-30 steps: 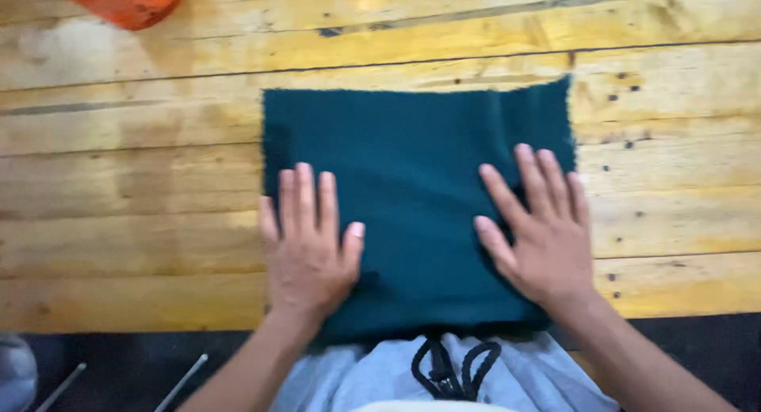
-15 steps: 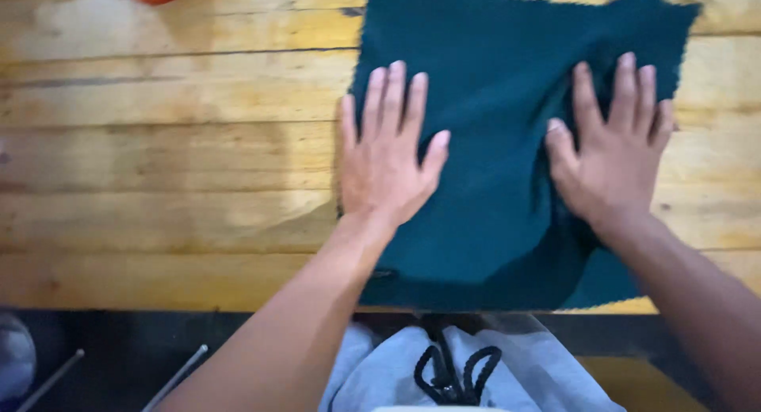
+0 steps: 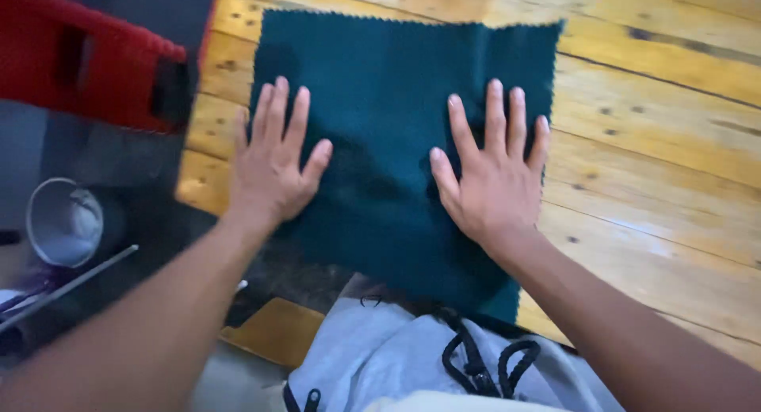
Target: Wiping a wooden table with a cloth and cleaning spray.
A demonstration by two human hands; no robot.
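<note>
Both hands lie flat with fingers spread, holding nothing: the left hand (image 3: pixel 273 170) and right hand (image 3: pixel 493 174) press a dark green cloth (image 3: pixel 396 118) onto the wooden table (image 3: pixel 650 142). It looks like smoothing; folding would need pinched corners. The cloth's near edge hides behind grey clothing (image 3: pixel 380 356).

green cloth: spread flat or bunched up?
Spread flat. The dark green cloth lies open on the wooden table, zigzag edges visible, left hand and right hand pressing palms-down on it.

One green cloth (image 3: pixel 380 142), two hands (left (image 3: pixel 269 170), right (image 3: pixel 491 182)) — one red crate (image 3: pixel 87 59).
</note>
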